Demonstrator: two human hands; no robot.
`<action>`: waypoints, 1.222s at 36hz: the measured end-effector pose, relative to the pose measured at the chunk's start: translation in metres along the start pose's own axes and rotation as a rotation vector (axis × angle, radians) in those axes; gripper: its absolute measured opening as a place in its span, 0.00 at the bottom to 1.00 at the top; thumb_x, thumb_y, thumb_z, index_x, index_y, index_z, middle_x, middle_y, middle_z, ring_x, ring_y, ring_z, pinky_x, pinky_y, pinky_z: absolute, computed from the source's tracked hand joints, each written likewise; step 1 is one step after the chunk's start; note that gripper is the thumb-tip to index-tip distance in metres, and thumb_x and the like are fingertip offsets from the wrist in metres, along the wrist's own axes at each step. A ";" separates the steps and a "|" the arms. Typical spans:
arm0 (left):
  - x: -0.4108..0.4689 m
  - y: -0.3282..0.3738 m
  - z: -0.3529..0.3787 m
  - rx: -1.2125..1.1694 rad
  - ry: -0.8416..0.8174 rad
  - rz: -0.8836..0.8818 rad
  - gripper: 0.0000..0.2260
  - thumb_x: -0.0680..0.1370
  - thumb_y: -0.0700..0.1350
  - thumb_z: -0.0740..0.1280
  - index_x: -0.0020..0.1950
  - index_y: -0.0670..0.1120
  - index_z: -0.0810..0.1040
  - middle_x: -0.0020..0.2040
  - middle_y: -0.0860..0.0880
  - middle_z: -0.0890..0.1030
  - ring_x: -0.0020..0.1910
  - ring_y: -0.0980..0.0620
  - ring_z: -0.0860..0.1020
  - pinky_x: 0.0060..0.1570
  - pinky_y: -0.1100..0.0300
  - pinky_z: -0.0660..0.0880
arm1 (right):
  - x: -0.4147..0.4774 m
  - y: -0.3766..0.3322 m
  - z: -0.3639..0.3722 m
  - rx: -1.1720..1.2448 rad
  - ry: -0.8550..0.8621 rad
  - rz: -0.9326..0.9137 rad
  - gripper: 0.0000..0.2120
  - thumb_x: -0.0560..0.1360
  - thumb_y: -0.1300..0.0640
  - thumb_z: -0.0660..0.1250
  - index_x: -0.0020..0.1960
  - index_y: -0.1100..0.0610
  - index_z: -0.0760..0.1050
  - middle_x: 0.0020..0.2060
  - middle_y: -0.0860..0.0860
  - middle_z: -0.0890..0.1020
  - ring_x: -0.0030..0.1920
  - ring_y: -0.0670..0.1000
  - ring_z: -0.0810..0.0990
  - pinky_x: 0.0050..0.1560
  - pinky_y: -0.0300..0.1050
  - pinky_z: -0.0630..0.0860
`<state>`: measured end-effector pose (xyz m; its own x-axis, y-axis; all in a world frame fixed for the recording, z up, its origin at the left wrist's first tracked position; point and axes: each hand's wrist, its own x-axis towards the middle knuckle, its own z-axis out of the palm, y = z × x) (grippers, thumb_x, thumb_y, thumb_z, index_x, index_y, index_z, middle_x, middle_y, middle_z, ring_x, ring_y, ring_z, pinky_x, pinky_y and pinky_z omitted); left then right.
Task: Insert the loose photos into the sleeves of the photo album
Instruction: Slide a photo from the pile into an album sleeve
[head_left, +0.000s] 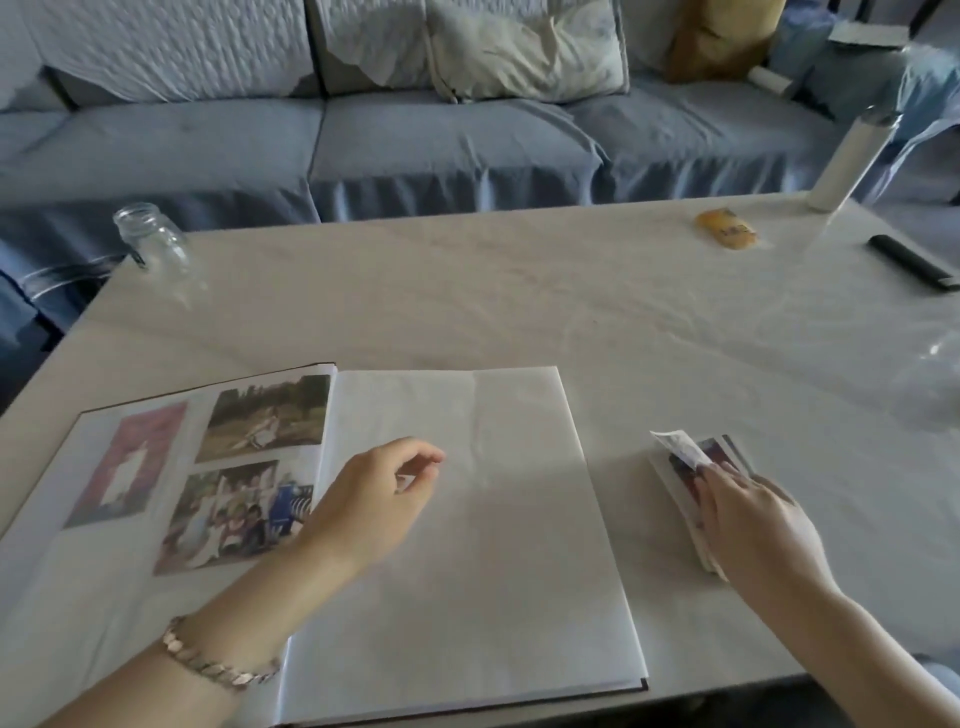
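An open, white-paged photo album (493, 582) holds three colour prints (265, 418) on its left page. Above its blank right page the left hand (374, 499) hovers, fingers loosely curled and empty. Just right of the album, the right hand (753, 525) touches a stack of loose photos (719, 454), whose top print curls upward; whether the hand pinches it cannot be told.

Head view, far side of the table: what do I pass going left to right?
Jar → yellow packet → white bottle → black remote.
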<state>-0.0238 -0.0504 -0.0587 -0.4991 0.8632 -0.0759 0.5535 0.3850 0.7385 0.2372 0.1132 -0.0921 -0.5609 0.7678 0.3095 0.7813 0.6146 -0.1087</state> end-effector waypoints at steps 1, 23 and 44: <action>0.001 0.002 0.000 -0.068 -0.007 -0.035 0.07 0.78 0.41 0.64 0.46 0.51 0.79 0.47 0.56 0.82 0.49 0.60 0.79 0.50 0.74 0.71 | 0.002 -0.006 -0.001 0.033 0.052 -0.040 0.04 0.68 0.69 0.66 0.38 0.64 0.79 0.33 0.58 0.83 0.30 0.57 0.82 0.31 0.42 0.76; -0.072 -0.083 -0.126 -0.523 0.634 -0.460 0.07 0.75 0.35 0.66 0.39 0.45 0.77 0.36 0.49 0.80 0.40 0.49 0.78 0.39 0.57 0.73 | 0.025 -0.266 0.010 0.538 -0.339 -0.710 0.24 0.77 0.45 0.55 0.66 0.57 0.73 0.66 0.53 0.73 0.69 0.53 0.69 0.69 0.48 0.63; -0.147 -0.178 -0.163 -0.293 0.494 -0.671 0.08 0.76 0.34 0.65 0.50 0.47 0.76 0.44 0.51 0.81 0.45 0.52 0.79 0.39 0.60 0.75 | 0.006 -0.306 0.044 0.381 -0.507 -0.681 0.31 0.77 0.35 0.45 0.75 0.49 0.57 0.75 0.44 0.54 0.71 0.37 0.41 0.64 0.29 0.30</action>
<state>-0.1577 -0.2986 -0.0700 -0.9261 0.2196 -0.3069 -0.1189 0.6021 0.7895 -0.0176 -0.0622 -0.0988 -0.9882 0.1516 -0.0194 0.1473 0.9109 -0.3854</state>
